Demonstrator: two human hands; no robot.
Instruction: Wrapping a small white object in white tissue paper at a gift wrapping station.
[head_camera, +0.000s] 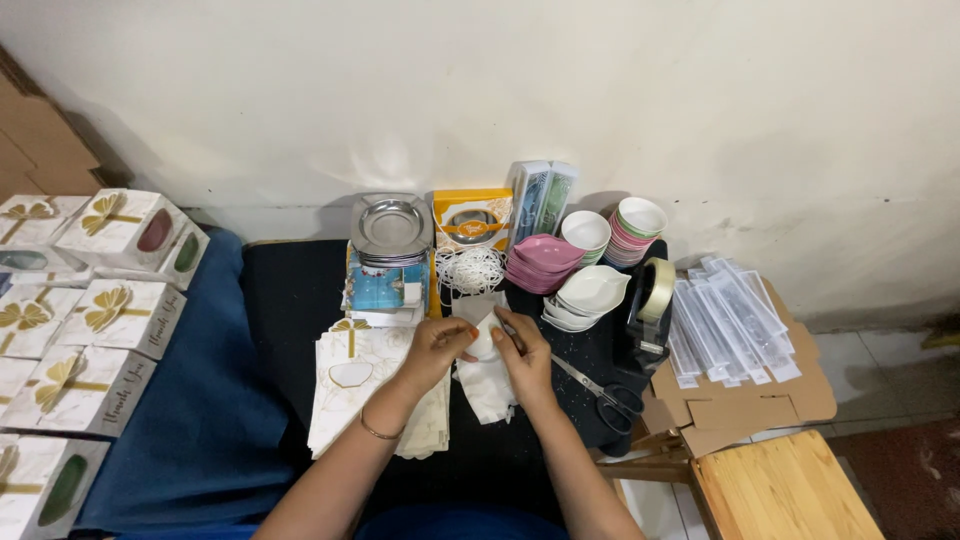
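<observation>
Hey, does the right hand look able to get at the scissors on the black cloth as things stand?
Probably yes. The scissors lie flat just right of the right hand, with bare black cloth between and nothing stacked on them. But both hands, the left hand too, are busy with a small white piece.

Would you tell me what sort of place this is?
Probably a small home workshop for packing gift sets: finished gift boxes stacked on one side, piled small dishes, a tape dispenser, and both hands wrapping a small white item.
</observation>
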